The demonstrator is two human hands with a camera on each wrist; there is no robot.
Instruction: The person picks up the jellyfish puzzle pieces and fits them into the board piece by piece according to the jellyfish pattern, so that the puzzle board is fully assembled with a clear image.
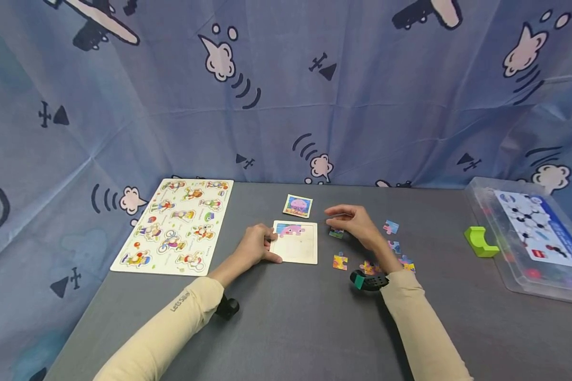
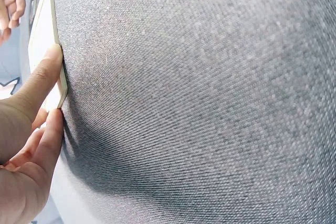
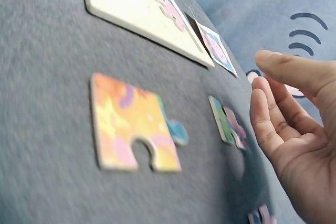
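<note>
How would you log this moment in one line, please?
left hand: holds puzzle tray; right hand: empty, near loose piece; tray: partly filled

Cream sleeves (image 1: 424, 323), left lettered; black wristband (image 1: 375, 282).

A green block (image 1: 477, 244) seems to touch a plastic box (image 1: 518, 255).

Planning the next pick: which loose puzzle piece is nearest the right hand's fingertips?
The green piece, partly hidden by the right hand in the head view. The next closest, a yellow piece, lies toward the person; the others, farther right.
</note>
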